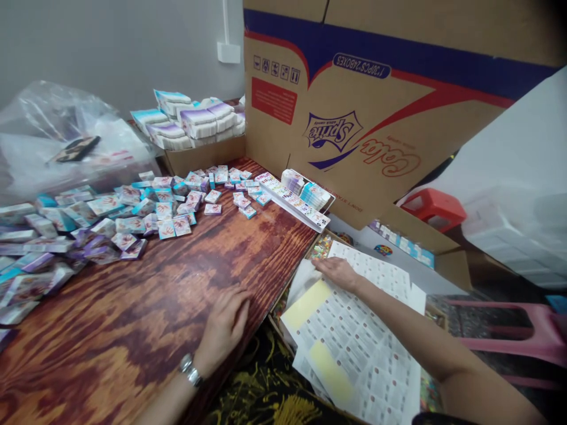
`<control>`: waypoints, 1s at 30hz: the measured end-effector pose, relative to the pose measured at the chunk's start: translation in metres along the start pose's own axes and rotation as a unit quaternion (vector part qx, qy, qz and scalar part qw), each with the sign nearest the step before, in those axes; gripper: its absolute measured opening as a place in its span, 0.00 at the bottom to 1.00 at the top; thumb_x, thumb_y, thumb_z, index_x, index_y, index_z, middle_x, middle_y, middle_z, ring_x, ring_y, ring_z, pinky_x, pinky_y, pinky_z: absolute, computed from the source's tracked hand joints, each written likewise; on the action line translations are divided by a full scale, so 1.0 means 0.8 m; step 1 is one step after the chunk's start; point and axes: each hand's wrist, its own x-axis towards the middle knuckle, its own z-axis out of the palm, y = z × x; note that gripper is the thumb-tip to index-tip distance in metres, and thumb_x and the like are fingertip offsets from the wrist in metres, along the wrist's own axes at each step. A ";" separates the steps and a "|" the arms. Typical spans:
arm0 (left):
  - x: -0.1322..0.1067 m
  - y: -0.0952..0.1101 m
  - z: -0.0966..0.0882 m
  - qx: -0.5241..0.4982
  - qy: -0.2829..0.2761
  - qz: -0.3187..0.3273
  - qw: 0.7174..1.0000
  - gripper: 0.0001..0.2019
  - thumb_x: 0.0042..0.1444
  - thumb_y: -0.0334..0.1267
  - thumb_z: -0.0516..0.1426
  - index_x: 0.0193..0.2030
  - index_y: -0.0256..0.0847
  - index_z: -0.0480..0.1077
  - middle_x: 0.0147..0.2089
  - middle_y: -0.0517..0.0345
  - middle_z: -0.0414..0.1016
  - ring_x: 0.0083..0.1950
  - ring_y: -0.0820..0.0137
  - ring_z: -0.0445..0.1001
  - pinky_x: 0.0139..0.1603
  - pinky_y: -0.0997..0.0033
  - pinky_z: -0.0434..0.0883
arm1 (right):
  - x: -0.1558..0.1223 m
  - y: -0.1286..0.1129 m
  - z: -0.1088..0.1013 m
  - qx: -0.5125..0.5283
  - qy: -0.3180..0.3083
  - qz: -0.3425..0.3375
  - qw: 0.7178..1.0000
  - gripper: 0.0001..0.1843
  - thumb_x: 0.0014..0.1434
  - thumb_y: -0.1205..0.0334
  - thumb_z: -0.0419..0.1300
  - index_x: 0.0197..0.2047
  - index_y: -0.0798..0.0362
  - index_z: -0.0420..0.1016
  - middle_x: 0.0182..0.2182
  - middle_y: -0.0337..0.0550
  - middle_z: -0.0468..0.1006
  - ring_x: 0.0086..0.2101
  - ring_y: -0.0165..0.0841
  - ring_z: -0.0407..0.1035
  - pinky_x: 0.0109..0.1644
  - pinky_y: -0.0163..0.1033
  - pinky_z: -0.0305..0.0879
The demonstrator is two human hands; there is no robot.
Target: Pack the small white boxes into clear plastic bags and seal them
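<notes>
The right hand (339,273) lies open, grasping nothing, on white printed label sheets (354,348) just past the table edge. The open left hand (225,327) rests on the edge of the brown wooden table (133,336), with bare wood between it and the small paper packets (128,224).

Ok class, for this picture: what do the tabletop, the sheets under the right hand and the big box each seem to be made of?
The tabletop looks like wood under clear varnish: brown grain with a glossy sheen. The sheets seem to be thin paper, matte and printed in rows, with yellow patches. The big box looks like cardboard: matte brown, printed in blue and red, with folded flaps.
</notes>
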 end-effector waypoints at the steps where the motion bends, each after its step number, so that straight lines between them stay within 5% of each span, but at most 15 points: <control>1: 0.007 0.006 0.008 -0.011 -0.015 -0.001 1.000 0.12 0.60 0.34 0.49 0.48 0.49 0.67 0.49 0.56 0.73 0.54 0.64 0.70 0.57 0.55 0.67 | 0.005 0.001 -0.002 -0.006 0.003 -0.002 1.000 0.20 0.65 0.69 0.41 0.51 0.53 0.71 0.39 0.49 0.78 0.39 0.36 0.70 0.44 0.41 0.62; 6: 0.035 0.027 0.046 -0.059 -0.106 -0.025 0.992 0.12 0.61 0.35 0.47 0.46 0.44 0.68 0.47 0.53 0.73 0.50 0.65 0.71 0.54 0.58 0.68 | 0.020 0.009 -0.018 -0.079 0.011 -0.046 0.996 0.17 0.66 0.67 0.44 0.45 0.50 0.73 0.34 0.46 0.77 0.34 0.32 0.69 0.40 0.37 0.60; 11: 0.064 0.036 0.088 -0.058 -0.165 -0.042 0.984 0.14 0.57 0.36 0.52 0.50 0.39 0.67 0.47 0.50 0.74 0.49 0.65 0.71 0.52 0.64 0.68 | 0.039 0.013 -0.032 -0.107 0.040 -0.112 0.987 0.16 0.67 0.61 0.46 0.53 0.50 0.69 0.31 0.43 0.75 0.31 0.30 0.69 0.36 0.34 0.62; 15: 0.086 0.042 0.118 -0.033 -0.180 -0.071 0.980 0.25 0.52 0.40 0.58 0.56 0.35 0.62 0.49 0.47 0.72 0.50 0.63 0.71 0.50 0.64 0.68 | 0.058 0.002 -0.051 -0.058 0.041 -0.160 0.985 0.21 0.65 0.71 0.44 0.59 0.51 0.63 0.37 0.44 0.76 0.36 0.30 0.70 0.41 0.35 0.66; 17: 0.096 0.042 0.129 -0.014 -0.184 -0.093 0.979 0.19 0.54 0.40 0.57 0.52 0.35 0.64 0.42 0.51 0.75 0.44 0.66 0.73 0.45 0.66 0.69 | 0.068 -0.005 -0.059 -0.023 0.053 -0.164 0.985 0.22 0.65 0.72 0.45 0.59 0.50 0.62 0.39 0.44 0.76 0.38 0.30 0.71 0.44 0.36 0.67; 19: 0.102 0.040 0.135 0.008 -0.189 -0.109 0.976 0.10 0.58 0.38 0.54 0.44 0.37 0.68 0.35 0.56 0.74 0.37 0.70 0.73 0.40 0.68 0.70 | 0.080 -0.012 -0.065 0.010 0.079 -0.157 0.984 0.20 0.66 0.67 0.46 0.59 0.49 0.62 0.40 0.44 0.76 0.39 0.30 0.71 0.44 0.36 0.68; 22: 0.107 0.032 0.135 0.048 -0.194 -0.115 0.973 0.10 0.61 0.41 0.53 0.39 0.36 0.69 0.35 0.58 0.73 0.35 0.72 0.73 0.39 0.67 0.71 | 0.092 -0.019 -0.071 0.053 0.145 -0.124 0.980 0.20 0.66 0.60 0.49 0.60 0.49 0.61 0.48 0.48 0.73 0.47 0.33 0.69 0.50 0.39 0.68; 25: 0.104 0.024 0.128 0.094 -0.187 -0.107 0.972 0.11 0.61 0.42 0.53 0.41 0.36 0.69 0.36 0.58 0.72 0.34 0.73 0.72 0.36 0.67 0.72 | 0.087 -0.027 -0.065 0.080 0.203 -0.072 0.973 0.20 0.65 0.59 0.49 0.59 0.49 0.61 0.52 0.51 0.69 0.53 0.36 0.64 0.54 0.43 0.65; 30: 0.088 0.020 0.116 0.135 -0.157 -0.026 0.978 0.13 0.61 0.29 0.47 0.50 0.38 0.66 0.38 0.52 0.72 0.36 0.68 0.73 0.34 0.70 0.70 | 0.054 -0.040 -0.032 0.131 0.202 -0.011 0.970 0.20 0.65 0.58 0.49 0.59 0.48 0.62 0.49 0.49 0.71 0.50 0.36 0.67 0.52 0.44 0.67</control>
